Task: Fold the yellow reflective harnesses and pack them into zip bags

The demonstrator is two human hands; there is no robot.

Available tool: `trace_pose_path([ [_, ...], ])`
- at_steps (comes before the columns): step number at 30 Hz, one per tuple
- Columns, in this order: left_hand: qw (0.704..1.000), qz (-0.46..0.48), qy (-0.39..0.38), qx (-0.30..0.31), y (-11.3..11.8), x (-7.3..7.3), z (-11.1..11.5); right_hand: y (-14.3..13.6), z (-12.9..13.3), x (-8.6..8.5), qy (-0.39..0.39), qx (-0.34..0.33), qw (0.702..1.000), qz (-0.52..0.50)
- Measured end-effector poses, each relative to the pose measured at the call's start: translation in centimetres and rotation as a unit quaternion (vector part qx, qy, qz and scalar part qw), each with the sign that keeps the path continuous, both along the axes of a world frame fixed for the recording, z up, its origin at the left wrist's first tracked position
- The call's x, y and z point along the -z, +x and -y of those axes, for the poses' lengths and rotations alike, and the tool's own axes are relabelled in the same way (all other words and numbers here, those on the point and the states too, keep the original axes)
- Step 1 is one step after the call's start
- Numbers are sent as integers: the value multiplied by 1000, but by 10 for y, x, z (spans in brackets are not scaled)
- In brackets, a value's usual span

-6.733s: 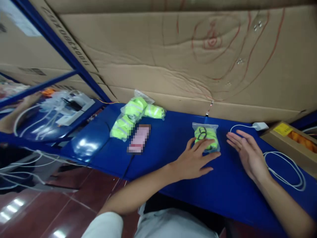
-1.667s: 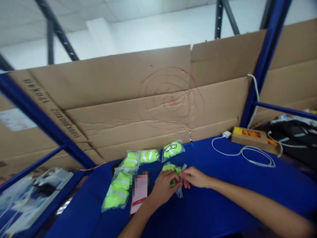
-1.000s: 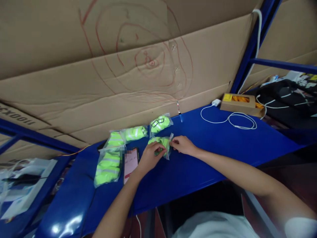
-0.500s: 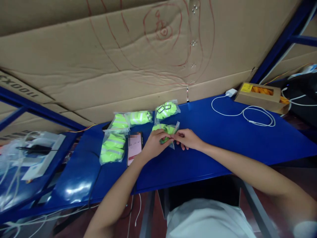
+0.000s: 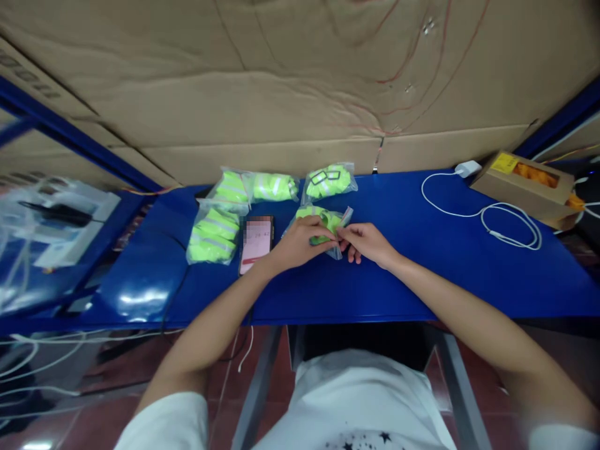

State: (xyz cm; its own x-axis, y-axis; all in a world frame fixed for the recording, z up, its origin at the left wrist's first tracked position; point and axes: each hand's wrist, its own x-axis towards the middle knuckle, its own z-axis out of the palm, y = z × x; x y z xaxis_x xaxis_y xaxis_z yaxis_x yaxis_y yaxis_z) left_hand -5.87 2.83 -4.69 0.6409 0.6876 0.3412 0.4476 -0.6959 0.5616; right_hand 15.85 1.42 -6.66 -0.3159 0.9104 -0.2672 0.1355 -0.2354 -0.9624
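A clear zip bag [image 5: 332, 219] with a folded neon-yellow reflective item inside lies on the blue table [image 5: 389, 294]. My left hand [image 5: 302, 242] rests over the bag's near side, thumb and fingers closed on its edge. At the right-hand edge of the same bag, my right hand [image 5: 368, 242] pinches the plastic, its fingertips close to those of my left hand. Part of the bag is hidden under my fingers. Just behind it sits another bag of neon-yellow material [image 5: 330, 180], with dark rectangular outlines on it.
More bagged neon-yellow items [image 5: 214, 235] lie to the left, several in all. A phone [image 5: 257, 240] with a lit screen is beside them. A white charger cable [image 5: 509, 225] and a cardboard box [image 5: 525, 190] with orange contents occupy the right. Cardboard [image 5: 262, 119] walls the back.
The camera view has tilted downward and shifted, so more of the shirt shows. Both hands stay at the same bag, with only slight finger movement.
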Motion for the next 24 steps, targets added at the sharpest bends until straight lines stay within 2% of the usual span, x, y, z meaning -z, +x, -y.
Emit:
trace_pose_path([
  [10, 1000, -1, -7, -29, -2, 0, 0, 3, -1, -10, -35, -17, 999, -32],
  [16, 993, -70, 37, -85, 4, 3, 5, 3, 0, -11, -31, -21, 998, -45],
  [24, 997, -58, -15, -38, -1, -8, 3, 0, 2, -7, 16, -42, 999, -7],
])
